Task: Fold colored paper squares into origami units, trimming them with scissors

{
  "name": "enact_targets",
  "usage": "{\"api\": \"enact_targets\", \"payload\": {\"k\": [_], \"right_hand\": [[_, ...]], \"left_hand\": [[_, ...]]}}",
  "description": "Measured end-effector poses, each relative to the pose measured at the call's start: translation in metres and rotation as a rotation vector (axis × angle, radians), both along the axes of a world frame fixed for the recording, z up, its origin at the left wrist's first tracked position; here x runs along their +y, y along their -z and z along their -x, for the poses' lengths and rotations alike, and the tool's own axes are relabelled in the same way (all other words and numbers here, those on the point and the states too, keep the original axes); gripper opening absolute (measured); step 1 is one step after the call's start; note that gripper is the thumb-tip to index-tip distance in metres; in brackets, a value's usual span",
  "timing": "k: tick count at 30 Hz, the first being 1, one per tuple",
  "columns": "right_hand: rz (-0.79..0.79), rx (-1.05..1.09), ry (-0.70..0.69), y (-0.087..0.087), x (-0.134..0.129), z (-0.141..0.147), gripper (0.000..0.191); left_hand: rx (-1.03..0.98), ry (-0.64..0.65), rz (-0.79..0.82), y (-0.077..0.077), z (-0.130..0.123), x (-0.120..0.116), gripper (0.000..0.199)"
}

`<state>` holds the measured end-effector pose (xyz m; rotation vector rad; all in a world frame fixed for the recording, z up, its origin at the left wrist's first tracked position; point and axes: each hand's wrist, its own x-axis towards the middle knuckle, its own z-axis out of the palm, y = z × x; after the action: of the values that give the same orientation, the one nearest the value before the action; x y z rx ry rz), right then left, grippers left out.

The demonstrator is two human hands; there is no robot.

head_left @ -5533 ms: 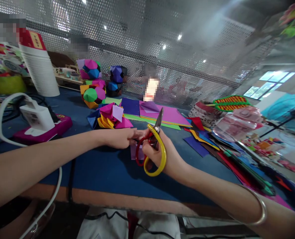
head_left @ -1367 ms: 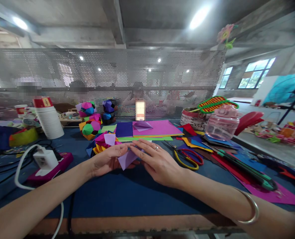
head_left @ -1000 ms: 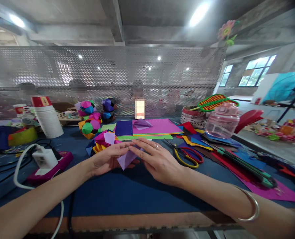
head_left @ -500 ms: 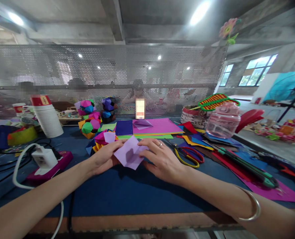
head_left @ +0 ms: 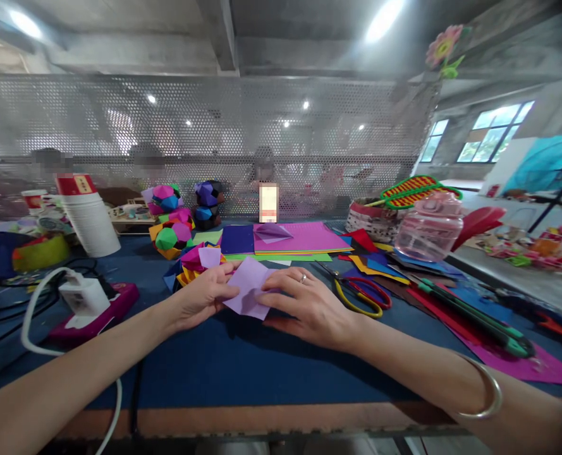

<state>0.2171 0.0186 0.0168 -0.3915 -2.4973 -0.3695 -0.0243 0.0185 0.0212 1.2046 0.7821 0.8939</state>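
Note:
A creased sheet of light purple paper (head_left: 246,292) is held between my two hands, just above the blue table mat. My left hand (head_left: 205,296) grips its left edge, thumb on top. The fingers of my right hand (head_left: 304,304) press on its right side and cover part of it. Beyond my left hand sits a multicoloured folded-paper piece (head_left: 199,262). Farther back, a folded purple paper (head_left: 274,234) rests on a stack of pink sheets (head_left: 313,238).
Scissors (head_left: 362,297), a green-and-black cutter (head_left: 475,316) and coloured paper scraps lie on the right, near a pink bottle (head_left: 430,230). On the left stand stacked paper cups (head_left: 91,221) and a purple power strip (head_left: 95,313) with a white charger and cable.
My left thumb has come over the front of the purple paper, and my right fingers have shifted left across it. The camera view has moved slightly.

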Motion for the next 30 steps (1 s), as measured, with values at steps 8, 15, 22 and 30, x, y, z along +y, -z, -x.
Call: {"api": "enact_targets", "payload": {"k": [8, 15, 22, 30], "right_hand": [[-0.029, -0.027, -0.109, -0.002, 0.0, -0.006, 0.021], [0.13, -0.123, -0.164, 0.002, -0.002, -0.028, 0.019], [0.347, -0.16, -0.195, -0.001, -0.004, -0.032, 0.015], [0.744, 0.027, -0.067, -0.001, -0.006, -0.027, 0.006]], "left_hand": [[0.062, 0.07, -0.014, 0.003, -0.001, -0.006, 0.068], [0.257, 0.06, -0.22, 0.016, -0.004, -0.015, 0.089], [0.764, 0.116, -1.278, 0.008, -0.004, -0.032, 0.041], [0.749, 0.158, -1.35, -0.001, -0.01, -0.032, 0.025]]}}
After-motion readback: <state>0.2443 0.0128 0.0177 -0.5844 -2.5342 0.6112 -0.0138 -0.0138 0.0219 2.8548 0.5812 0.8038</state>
